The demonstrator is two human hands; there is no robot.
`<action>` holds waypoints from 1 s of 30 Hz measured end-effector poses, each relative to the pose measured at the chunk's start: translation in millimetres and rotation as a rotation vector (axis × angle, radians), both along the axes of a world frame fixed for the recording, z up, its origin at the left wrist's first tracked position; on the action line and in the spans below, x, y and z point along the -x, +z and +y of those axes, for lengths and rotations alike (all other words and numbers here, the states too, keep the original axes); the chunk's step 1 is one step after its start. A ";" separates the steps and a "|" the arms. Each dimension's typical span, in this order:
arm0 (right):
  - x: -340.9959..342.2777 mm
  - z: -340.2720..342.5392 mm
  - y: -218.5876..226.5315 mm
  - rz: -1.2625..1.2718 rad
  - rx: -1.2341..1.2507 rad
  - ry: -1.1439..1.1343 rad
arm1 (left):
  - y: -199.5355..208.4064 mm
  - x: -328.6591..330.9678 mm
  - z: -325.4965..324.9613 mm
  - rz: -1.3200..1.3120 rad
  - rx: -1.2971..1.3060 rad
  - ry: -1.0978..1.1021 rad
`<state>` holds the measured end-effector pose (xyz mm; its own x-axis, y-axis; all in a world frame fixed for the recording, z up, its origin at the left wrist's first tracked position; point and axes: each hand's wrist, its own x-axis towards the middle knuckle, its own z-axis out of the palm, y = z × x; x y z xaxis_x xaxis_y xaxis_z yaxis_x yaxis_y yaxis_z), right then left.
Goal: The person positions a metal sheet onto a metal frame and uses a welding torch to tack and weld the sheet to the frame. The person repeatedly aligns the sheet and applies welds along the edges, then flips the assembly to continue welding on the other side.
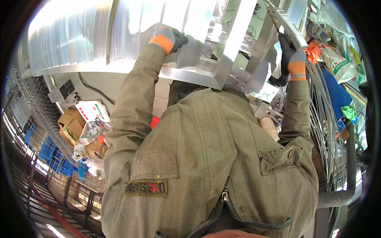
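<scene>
My left hand (170, 39), in a grey and orange glove with dark fingers, rests on a shiny ribbed metal panel (137, 43). Its fingers are curled together, and whatever they may pinch is hidden. To the right, my right hand (291, 57) wears a matching glove and is closed about the near end of a long pale metal bar (289, 28). That bar slants up and away from me. Between the hands, silver metal frame members (237, 37) meet at a corner close to my body.
Thin metal strips (323, 115) hang in a bundle beside my right arm. Plastic bags (337, 63) and an orange crumpled piece (312, 51) lie at the far right. Cardboard boxes (72, 126) and clear wrapping are heaped at left, near wire mesh (33, 93).
</scene>
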<state>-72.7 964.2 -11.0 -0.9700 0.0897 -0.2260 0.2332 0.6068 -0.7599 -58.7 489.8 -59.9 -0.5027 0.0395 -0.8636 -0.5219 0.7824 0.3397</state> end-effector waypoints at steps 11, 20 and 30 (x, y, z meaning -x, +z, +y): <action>-34.1 15.4 128.8 0.031 -0.005 0.389 | 10.1 1.1 4.3 0.044 0.039 -0.045; -39.3 -76.7 126.8 -0.038 0.161 0.893 | -1.1 -0.4 -1.7 0.145 0.024 -0.139; -68.7 -96.7 20.1 -0.166 0.314 0.985 | 4.3 -1.2 2.2 0.109 0.020 -0.116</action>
<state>-4.0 867.6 9.2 -0.5372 -0.8088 -0.2394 -0.1416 0.3662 -0.9197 -57.5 492.0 -55.6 -0.5867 0.0861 -0.8052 -0.3882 0.8427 0.3730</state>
